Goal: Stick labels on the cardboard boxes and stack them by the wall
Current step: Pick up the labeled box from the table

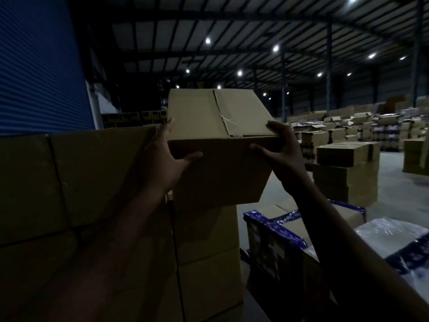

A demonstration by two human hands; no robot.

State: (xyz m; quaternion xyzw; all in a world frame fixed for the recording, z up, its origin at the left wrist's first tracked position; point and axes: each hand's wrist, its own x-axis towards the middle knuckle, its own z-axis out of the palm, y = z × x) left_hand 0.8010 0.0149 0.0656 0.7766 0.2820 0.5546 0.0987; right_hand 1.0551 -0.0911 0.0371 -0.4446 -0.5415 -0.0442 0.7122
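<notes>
The plain brown cardboard box (218, 145) sits at chest height between both hands, above and slightly right of the narrow column of stacked brown cartons (206, 252) whose top it appears about to meet; whether its underside already touches that column cannot be told in the dim light. The taller wall-side block of brown cartons (76, 177) stands just to its left, beneath the blue corrugated shutter (41, 66). The box's long axis runs away from the person, with its near face toward the camera.

The left hand (171, 163) grasps the near left corner, thumb across the front face and fingers up the left side. The right hand (278, 147) grasps the near right corner, fingers curled over the top edge. Both are equally close.

The top flaps are closed, with a torn, frayed strip along the centre seam. No label is visible on the faces shown.
</notes>
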